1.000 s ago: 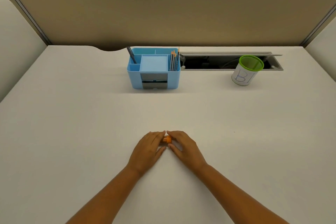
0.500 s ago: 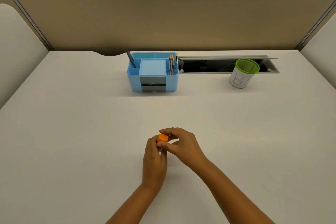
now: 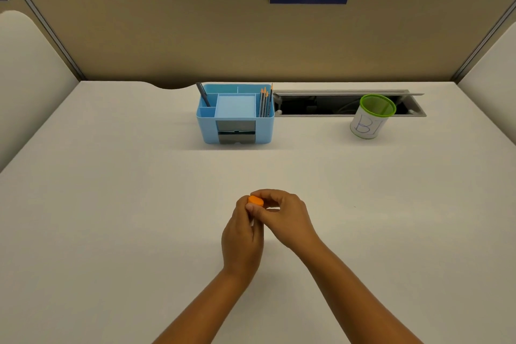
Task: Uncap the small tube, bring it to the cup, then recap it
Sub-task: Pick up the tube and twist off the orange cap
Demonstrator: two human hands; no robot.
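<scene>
I see both hands meeting over the middle of the desk point(image 3: 111, 204), near its front. My left hand point(image 3: 242, 243) is curled into a loose fist around the tube; its body is hidden inside the fist, so I cannot tell how it stands. Only the orange cap point(image 3: 255, 200) shows, poking out at the top of the fist. My right hand point(image 3: 287, 218) comes in from the right, and its fingers point(image 3: 261, 195) are clamped on the cap, thumb on the near side and forefinger over the far side. Whether the cap is on the tube or already lifted off it, I cannot tell.

The cup point(image 3: 371, 117), white with a green rim and blue marks on its side, stands upright at the far right of the desk, well apart from the hands. A blue organiser point(image 3: 236, 131) with pencils point(image 3: 266, 102) sits at the far middle.
</scene>
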